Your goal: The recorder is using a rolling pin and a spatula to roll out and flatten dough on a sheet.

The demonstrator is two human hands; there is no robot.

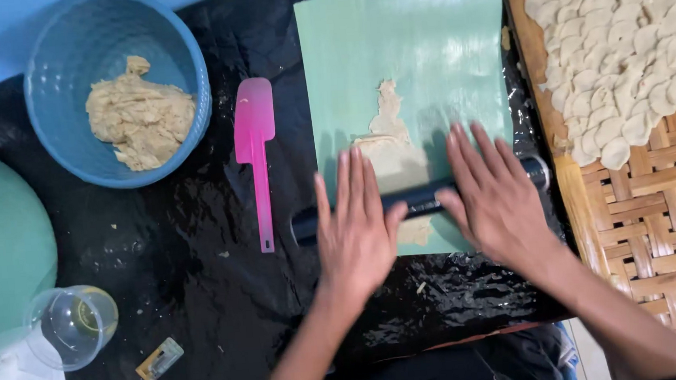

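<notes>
Both palms press flat on a dark rolling pin point(418, 200) that lies across a pale green sheet point(415, 42). My left hand point(356, 228) rests on the pin's left half, fingers spread and pointing away from me. My right hand point(493, 195) covers the right half the same way. A thin strip of beige dough point(389, 131) lies flattened on the sheet just beyond the pin, partly hidden by my fingers.
A blue bowl point(169, 43) at the upper left holds a lump of dough point(141, 120). A pink spatula point(254, 152) lies on the black plastic cover point(199, 247). A woven tray point(649, 216) on the right carries several dough rounds point(629, 43). A clear glass point(74, 323) stands at lower left.
</notes>
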